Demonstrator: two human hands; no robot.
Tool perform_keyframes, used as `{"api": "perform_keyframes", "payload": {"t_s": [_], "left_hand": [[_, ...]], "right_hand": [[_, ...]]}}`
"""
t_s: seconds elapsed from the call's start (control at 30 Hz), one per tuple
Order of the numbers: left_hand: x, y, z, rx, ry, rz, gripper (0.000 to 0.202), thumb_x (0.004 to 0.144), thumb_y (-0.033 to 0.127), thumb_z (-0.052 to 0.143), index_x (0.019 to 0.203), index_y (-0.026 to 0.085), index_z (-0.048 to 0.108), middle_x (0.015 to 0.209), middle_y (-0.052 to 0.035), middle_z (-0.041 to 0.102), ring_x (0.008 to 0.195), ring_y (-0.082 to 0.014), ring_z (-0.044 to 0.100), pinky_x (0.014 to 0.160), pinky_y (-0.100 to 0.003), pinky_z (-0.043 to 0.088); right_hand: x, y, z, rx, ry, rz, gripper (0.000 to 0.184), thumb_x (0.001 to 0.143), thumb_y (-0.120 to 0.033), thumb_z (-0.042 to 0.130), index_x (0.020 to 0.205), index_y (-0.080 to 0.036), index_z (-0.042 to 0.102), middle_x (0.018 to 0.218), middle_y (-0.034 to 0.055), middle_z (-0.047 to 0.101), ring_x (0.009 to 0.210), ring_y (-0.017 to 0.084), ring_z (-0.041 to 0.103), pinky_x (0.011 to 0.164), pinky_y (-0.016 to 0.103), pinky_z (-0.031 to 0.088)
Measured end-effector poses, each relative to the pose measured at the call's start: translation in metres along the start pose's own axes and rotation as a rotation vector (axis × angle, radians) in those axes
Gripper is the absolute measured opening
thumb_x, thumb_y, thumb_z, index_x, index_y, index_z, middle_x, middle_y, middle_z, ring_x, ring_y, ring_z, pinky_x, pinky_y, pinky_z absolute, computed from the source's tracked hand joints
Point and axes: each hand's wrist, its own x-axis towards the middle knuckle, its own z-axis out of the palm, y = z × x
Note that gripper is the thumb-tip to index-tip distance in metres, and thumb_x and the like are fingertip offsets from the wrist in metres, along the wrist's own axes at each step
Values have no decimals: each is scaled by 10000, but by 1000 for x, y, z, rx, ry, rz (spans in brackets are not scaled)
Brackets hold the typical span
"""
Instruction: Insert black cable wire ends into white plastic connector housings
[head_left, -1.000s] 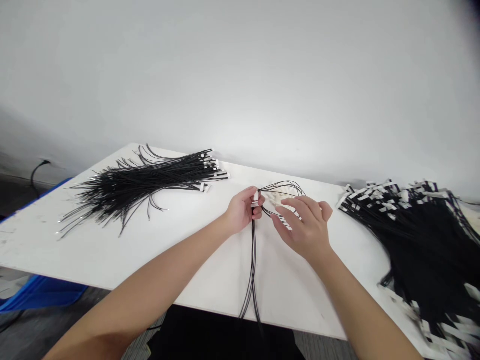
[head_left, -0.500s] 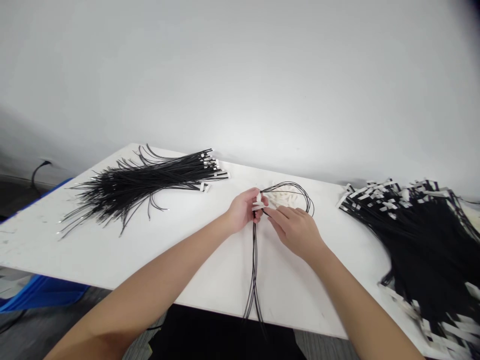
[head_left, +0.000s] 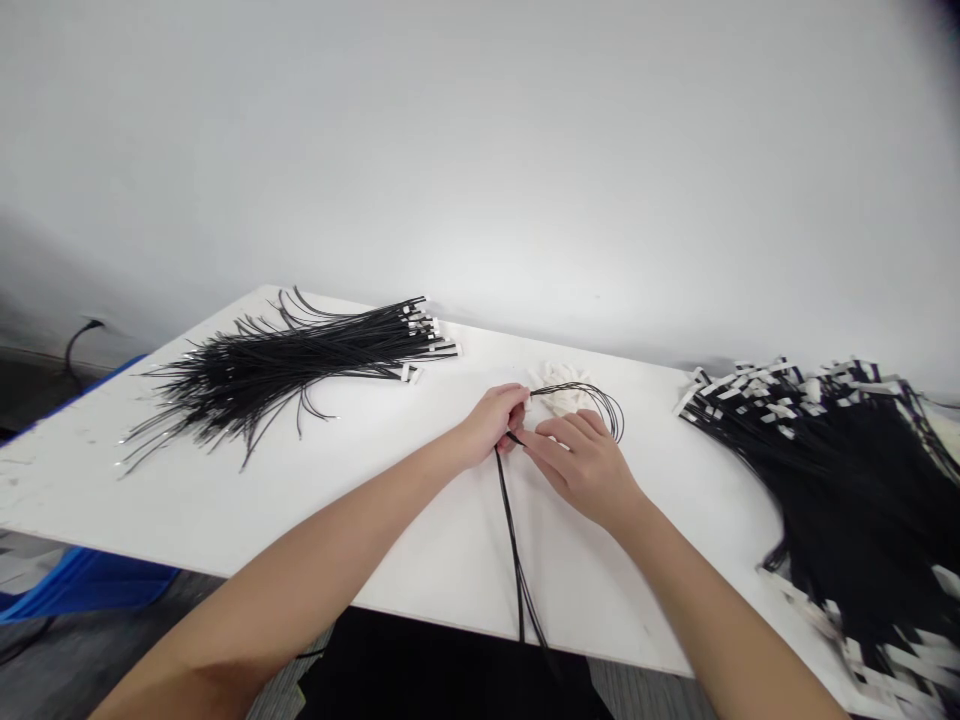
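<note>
A bundle of thin black wires point(head_left: 517, 560) is gripped in my left hand point(head_left: 487, 424), whose fingers are closed round it. The tails hang down past the table's front edge, and the other stretch loops out to the right behind my right hand point(head_left: 582, 464). The right thumb and forefinger pinch a short dark wire piece close against the left fingers. A white connector at the wires is mostly covered by the left hand. Small white connectors point(head_left: 561, 388) lie heaped just behind both hands, partly under the wire loop.
Black wires with white connectors at one end point(head_left: 300, 355) lie spread on the white table point(head_left: 315, 500) at the left. A larger mass of black wires point(head_left: 840, 490) with white ends covers the right side. Behind stands a plain wall; a blue container point(head_left: 97, 585) sits below left.
The left hand has turned over and now covers the white connector that showed before. The right fingers have moved slightly left and down, and the hanging wires have swung right.
</note>
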Motion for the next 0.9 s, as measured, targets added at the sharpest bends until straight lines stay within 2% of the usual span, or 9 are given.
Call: {"api": "perform_keyframes", "payload": {"t_s": [0.1, 0.2, 0.33, 0.4, 0.53, 0.7, 0.9], "left_hand": [[0, 1, 0, -81, -24, -19, 225, 744, 373, 529, 666, 185, 433, 434, 65, 274, 328, -66, 259, 314, -180, 151], [-1, 2, 0, -175, -34, -46, 227, 740, 362, 538, 665, 182, 422, 426, 75, 225, 347, -63, 246, 341, -174, 148], [-4, 6, 3, -234, -41, -91, 221, 750, 333, 517, 641, 183, 396, 431, 76, 170, 363, -66, 223, 355, -180, 124], [-6, 8, 4, -263, -40, -125, 221, 753, 325, 513, 637, 181, 392, 440, 74, 156, 373, -65, 209, 356, -182, 107], [-6, 9, 5, -327, -35, -190, 230, 745, 325, 535, 642, 173, 396, 458, 72, 154, 390, -56, 187, 354, -173, 93], [-5, 9, 5, -362, -30, -234, 240, 739, 317, 553, 636, 171, 393, 459, 69, 161, 394, -55, 181, 342, -167, 97], [-7, 10, 6, -344, -23, -219, 228, 753, 321, 531, 638, 170, 406, 456, 65, 159, 396, -60, 179, 343, -170, 107]], "right_hand": [[2, -3, -6, -132, 121, -53, 231, 781, -113, 578, 955, -264, 586, 853, -15, 599, 808, 114, 510, 788, 326, 302], [3, -10, -16, -262, 204, -157, 145, 779, -155, 599, 865, -271, 586, 802, -35, 573, 771, 106, 493, 786, 339, 287], [2, -21, -23, -268, 172, -251, 67, 770, -190, 607, 789, -247, 576, 701, -37, 520, 690, 98, 452, 684, 318, 276], [2, -24, -18, -265, 123, -245, 68, 766, -173, 598, 776, -234, 571, 681, -38, 515, 686, 99, 450, 682, 320, 269], [2, -24, -3, -240, 79, -201, 106, 782, -137, 566, 785, -243, 568, 676, -49, 529, 697, 87, 452, 791, 346, 274], [1, -19, 1, -184, 130, -182, 123, 780, -133, 574, 778, -257, 576, 711, -63, 567, 706, 79, 462, 883, 370, 255], [4, -19, -1, -163, 162, -176, 150, 757, -99, 594, 729, -246, 581, 691, -76, 575, 676, 77, 471, 875, 371, 278]]}}
